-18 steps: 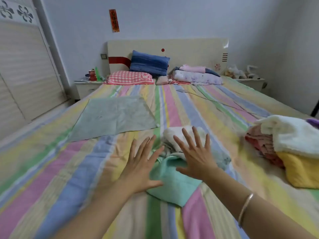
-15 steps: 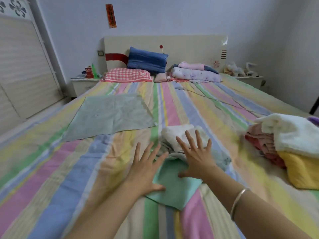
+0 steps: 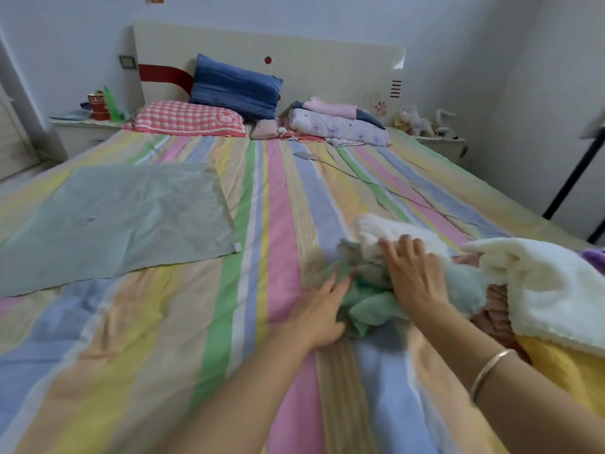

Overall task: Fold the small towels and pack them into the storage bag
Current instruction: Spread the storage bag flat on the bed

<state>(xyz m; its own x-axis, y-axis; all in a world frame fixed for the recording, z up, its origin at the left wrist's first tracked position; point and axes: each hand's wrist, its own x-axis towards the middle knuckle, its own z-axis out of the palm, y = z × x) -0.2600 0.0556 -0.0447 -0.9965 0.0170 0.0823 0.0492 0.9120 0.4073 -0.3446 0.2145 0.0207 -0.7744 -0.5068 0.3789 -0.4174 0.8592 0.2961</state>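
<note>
Both hands are on a crumpled heap of small towels near the middle of the striped bed [image 3: 157,339]. The left hand [image 3: 322,309] has a wide grip. Its fingers are straight and together, and the fingertips press against the left edge of the green towel [image 3: 370,306] without closing round anything. The right hand [image 3: 414,276] lies on top of the heap, its grip also wide. The fingers are spread and only slightly bent over the grey towel [image 3: 366,260], and the tips reach the white towel [image 3: 383,229] behind it. Motion blur hides whether any cloth is pinched. A bracelet [image 3: 491,368] sits on the right wrist. The storage bag [image 3: 124,221] lies flat on the bed's left side, well apart from the heap. Just right of the heap is a stack of towels [image 3: 553,296], white on top with yellow and pink below.
</note>
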